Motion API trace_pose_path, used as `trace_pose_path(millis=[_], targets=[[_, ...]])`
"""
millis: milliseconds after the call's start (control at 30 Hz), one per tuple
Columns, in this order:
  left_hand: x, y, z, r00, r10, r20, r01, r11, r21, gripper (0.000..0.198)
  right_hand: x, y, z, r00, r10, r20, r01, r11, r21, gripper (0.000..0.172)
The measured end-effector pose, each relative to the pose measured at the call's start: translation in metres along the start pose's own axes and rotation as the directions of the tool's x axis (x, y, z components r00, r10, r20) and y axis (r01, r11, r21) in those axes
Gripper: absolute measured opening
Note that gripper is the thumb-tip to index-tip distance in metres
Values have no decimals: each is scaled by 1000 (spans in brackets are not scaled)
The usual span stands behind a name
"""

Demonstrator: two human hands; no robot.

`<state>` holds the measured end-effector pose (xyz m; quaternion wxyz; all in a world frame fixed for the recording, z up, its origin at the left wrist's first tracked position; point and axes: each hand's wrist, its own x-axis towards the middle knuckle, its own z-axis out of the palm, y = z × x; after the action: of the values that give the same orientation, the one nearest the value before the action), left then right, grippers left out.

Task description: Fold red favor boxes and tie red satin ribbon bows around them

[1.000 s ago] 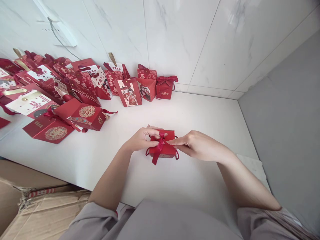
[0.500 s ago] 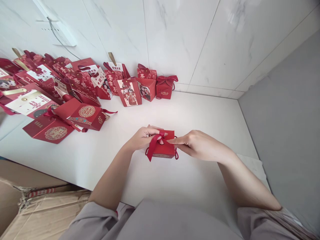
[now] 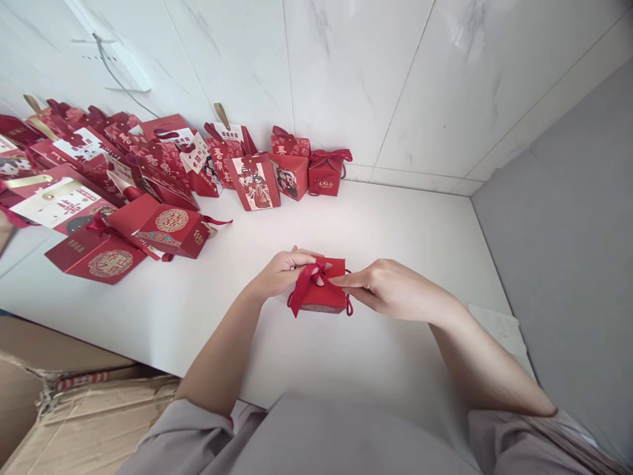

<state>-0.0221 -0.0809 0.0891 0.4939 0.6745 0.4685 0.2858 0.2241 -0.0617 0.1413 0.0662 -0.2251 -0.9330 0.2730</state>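
A small red gift box (image 3: pixel 335 298) rests on the white tabletop in front of me, with dark red cord loops at its sides. Across its top lies a red ribbon (image 3: pixel 300 290), one tail hanging over the front. My left hand (image 3: pixel 284 272) is closed at the box's left side, with thumb and fingertips pinching the ribbon near its knot. From the right, my right hand (image 3: pixel 390 287) reaches onto the box top. Its index finger is stretched to a spot beside the knot and the other fingers are curled under; anything between them is hidden.
Many red gift boxes and bags (image 3: pixel 163 165) crowd the table's left and back, one ribbon-tied box (image 3: pixel 326 175) by the marbled wall. Cardboard (image 3: pixel 99 422) lies below left. A grey surface (image 3: pixel 568 231) borders the right. Part of another person's arm (image 3: pixel 4 231) shows far left.
Both my hands and the box stay almost where they were; the ribbon tail has shifted very slightly. Part of another person's arm has appeared at the left edge.
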Motion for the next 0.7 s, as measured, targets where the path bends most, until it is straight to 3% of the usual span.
trace_pose_path(millis=[567,700], targets=[[0,-2,2,1000,23,-8,-24,1000,-17,27,-1,2,0,1000,-1,7,1,1000,17,33],[-1,-7,-1,996,91,14,-89,989,-121,29,-1,3,1,1000,4,9,-4,1000,22,35]])
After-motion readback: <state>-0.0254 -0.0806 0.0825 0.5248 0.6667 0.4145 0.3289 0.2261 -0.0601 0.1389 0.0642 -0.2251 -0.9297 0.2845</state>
